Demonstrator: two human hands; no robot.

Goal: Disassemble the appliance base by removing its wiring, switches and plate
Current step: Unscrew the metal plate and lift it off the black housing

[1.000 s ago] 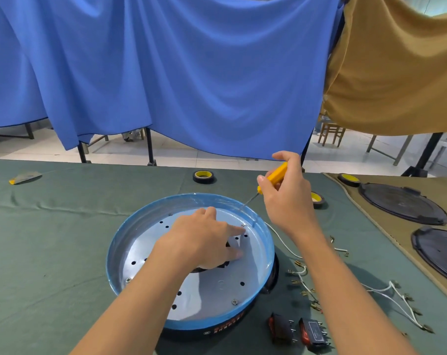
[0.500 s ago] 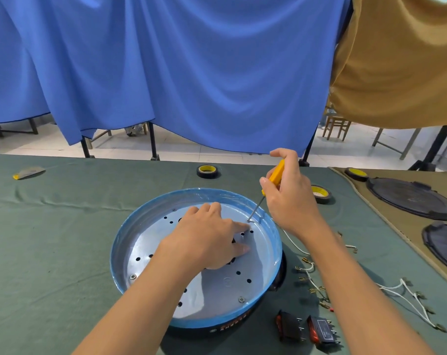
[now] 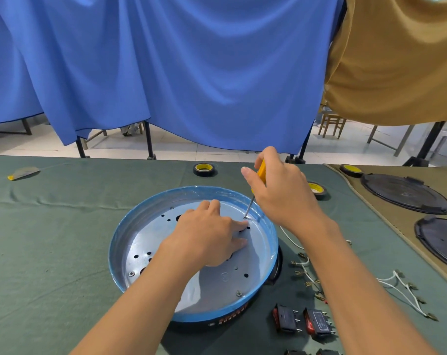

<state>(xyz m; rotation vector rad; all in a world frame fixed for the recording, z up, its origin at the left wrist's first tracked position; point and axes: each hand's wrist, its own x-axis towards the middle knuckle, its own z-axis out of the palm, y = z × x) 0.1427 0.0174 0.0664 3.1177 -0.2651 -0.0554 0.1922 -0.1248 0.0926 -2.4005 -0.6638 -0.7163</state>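
Two bare hands at work over the round, blue-rimmed appliance base (image 3: 126,234), seen from the head camera, on the green table cloth (image 3: 51,252) near the front middle. Pressed palm-down on the perforated silver plate (image 3: 217,285) inside the base, the left hand (image 3: 207,242), fingers straight and spread, gripping nothing. Curled round the yellow handle of a screwdriver (image 3: 262,172), the right hand (image 3: 281,193), shaft angled down, tip on the plate's far right edge, just beside the left fingertips. Other screw heads (image 3: 239,293) along the plate's near and left edges. Right of the base on the cloth: two black switches (image 3: 285,317) side by side, and loose white wires (image 3: 406,290) with metal terminals. Farther back, three tape rolls (image 3: 204,169). At far right, two dark round lids (image 3: 406,193) on a tan cloth (image 3: 386,221). Behind everything, hanging blue fabric (image 3: 191,73).
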